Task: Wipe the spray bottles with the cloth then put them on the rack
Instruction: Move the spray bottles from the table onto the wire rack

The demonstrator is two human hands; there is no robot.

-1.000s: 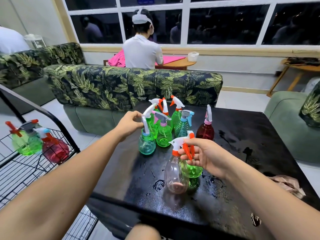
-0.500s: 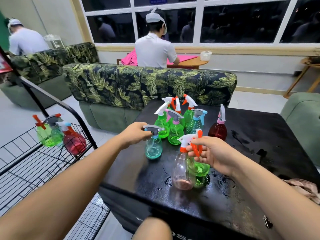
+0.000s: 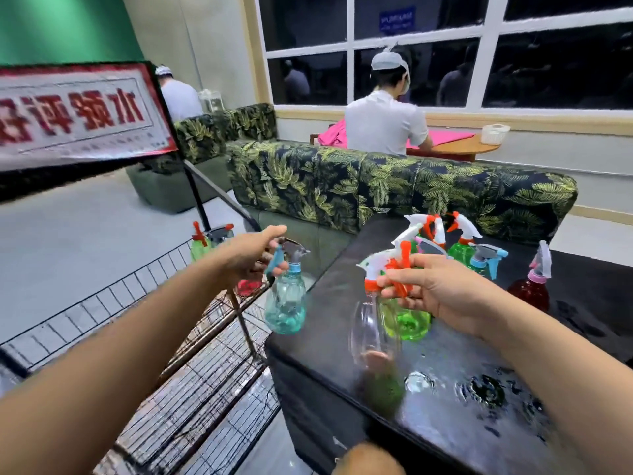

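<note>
Bare L hand (image 3: 246, 258) + bare R hand (image 3: 442, 296), wrists bare too. L forearm (image 3: 137, 337) and R forearm (image 3: 548, 365) uncovered right up to frame edge. Rounded bare knee (image 3: 368, 458) at bottom centre, cut off by frame. Can't tell clothing, rest of body out of shot.

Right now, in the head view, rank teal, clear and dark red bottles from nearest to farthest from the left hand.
1. Teal bottle: gripped by the left hand.
2. Clear bottle: centre, in the right hand.
3. Dark red bottle: far right, on the table.
</note>
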